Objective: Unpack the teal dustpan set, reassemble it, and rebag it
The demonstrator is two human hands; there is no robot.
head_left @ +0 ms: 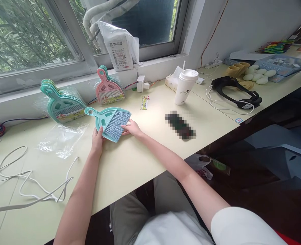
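Note:
A teal hand brush (105,119) with blue and white bristles lies tilted over the table, handle pointing to the upper left. A pinkish rim (126,132), looking like a dustpan's edge, shows beneath it. My left hand (97,141) is closed on the near left side of this brush-and-dustpan set, thumb on top. On the bristle side, my right hand (132,128) grips the set's right edge; its lower fingers are hidden. Behind stand a stack of teal brush sets (61,103) and a stack of pink brush sets (109,86), with card labels.
Clear plastic wrapping (62,139) and a white cable (30,177) lie at left. A small label card (144,102), a white cup with a straw (185,87), a pixelated dark object (180,125) and a black head strap (217,86) are to the right. A wrapped package (120,51) stands on the sill.

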